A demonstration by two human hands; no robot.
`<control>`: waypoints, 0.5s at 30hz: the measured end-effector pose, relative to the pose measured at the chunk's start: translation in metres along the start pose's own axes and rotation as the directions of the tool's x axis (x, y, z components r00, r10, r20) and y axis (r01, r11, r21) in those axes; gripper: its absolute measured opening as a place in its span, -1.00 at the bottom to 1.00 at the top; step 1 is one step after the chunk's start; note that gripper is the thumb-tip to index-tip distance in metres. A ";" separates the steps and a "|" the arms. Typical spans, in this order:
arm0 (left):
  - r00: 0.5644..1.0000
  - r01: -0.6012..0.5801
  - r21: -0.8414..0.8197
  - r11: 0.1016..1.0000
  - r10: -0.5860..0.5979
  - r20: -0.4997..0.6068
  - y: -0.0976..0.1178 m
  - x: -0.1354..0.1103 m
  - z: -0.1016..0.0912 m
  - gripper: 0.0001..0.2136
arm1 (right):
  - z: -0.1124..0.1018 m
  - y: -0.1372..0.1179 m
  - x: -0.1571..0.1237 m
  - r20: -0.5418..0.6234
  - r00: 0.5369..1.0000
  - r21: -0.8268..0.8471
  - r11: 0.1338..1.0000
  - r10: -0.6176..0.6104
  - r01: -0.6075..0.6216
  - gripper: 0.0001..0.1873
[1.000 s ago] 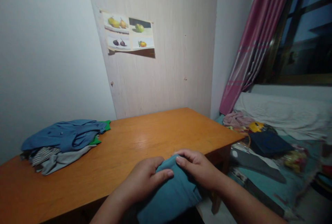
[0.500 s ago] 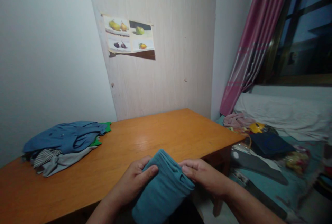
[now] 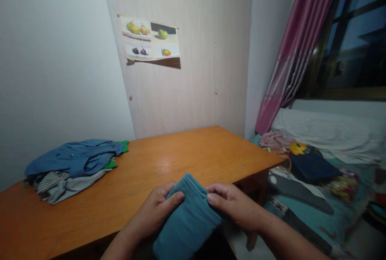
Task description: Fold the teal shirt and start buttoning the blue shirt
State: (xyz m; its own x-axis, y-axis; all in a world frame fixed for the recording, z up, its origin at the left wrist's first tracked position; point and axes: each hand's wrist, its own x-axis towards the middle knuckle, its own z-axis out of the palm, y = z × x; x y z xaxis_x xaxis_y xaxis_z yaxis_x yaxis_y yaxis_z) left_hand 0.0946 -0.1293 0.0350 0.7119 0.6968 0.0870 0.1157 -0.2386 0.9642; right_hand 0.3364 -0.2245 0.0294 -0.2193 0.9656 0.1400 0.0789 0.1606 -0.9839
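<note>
Orange-brown wood fills the lower left of the frame: a table (image 3: 196, 151) set into the corner of a pale-walled room, with a sheet of fruit pictures (image 3: 149, 42) stuck on the panel above it. At the table's left end lies a loose pile of clothes (image 3: 72, 165), a blue shirt on top, with striped, grey and green pieces under it. At the upper right hangs a pink striped curtain (image 3: 297, 51) beside a dark window (image 3: 358, 39), and below it is a cluttered bed (image 3: 325, 131).

At the bottom centre, over the table's near edge, the person holds a folded teal cloth (image 3: 187, 222) between both hands. Its long axis runs from the bottom edge of the frame up and slightly right, and its rounded, layered end points toward the middle of the table. The left hand (image 3: 155, 211) clasps the left side of that end, thumb (image 3: 175, 199) laid across the top and fingers curled round behind. The right hand (image 3: 233, 205) mirrors it on the right side, its fingers (image 3: 215, 196) bent and pinching the cloth's upper right edge. Both hands are closed on the cloth and sit level with each other, so neither is nearer; the cloth lies directly between them. Whether its underside rests on the table cannot be told. The pile of clothes is well apart, off to the left.
</note>
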 end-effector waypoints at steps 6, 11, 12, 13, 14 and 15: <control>1.000 -0.024 -0.013 1.000 0.024 0.015 -0.001 0.001 0.000 -0.61 | 0.009 -0.011 -0.003 -0.046 0.996 -0.186 0.980 -0.075 0.066 -0.61; 0.998 -0.059 -0.057 0.997 0.059 0.003 0.002 0.000 0.001 -0.59 | 0.016 -0.014 -0.006 -0.095 0.983 -0.278 0.952 -0.156 0.124 -0.72; 0.998 -0.066 -0.050 0.997 0.066 0.000 0.003 -0.001 0.001 -0.59 | 0.016 -0.015 -0.007 -0.078 0.983 -0.260 0.955 -0.168 0.142 -0.70; 0.997 -0.072 -0.040 0.997 0.072 -0.003 0.004 -0.002 0.000 -0.60 | 0.015 -0.016 -0.008 -0.057 0.982 -0.234 0.958 -0.181 0.163 -0.64; 0.997 -0.078 -0.029 0.997 0.077 -0.009 0.006 -0.003 -0.001 -0.60 | 0.014 -0.017 -0.009 -0.042 0.980 -0.207 0.961 -0.193 0.181 -0.58; 0.997 -0.081 -0.020 0.996 0.081 -0.015 0.007 -0.004 -0.002 -0.61 | 0.012 -0.018 -0.010 -0.042 0.978 -0.183 0.964 -0.206 0.195 -0.55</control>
State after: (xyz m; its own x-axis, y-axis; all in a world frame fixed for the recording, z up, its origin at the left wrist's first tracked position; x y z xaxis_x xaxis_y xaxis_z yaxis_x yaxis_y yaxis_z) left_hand 0.0911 -0.1327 0.0415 0.7089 0.6849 0.1687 0.0435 -0.2811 0.9587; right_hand 0.3255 -0.2397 0.0446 -0.1901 0.9195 0.3441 0.2113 0.3806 -0.9003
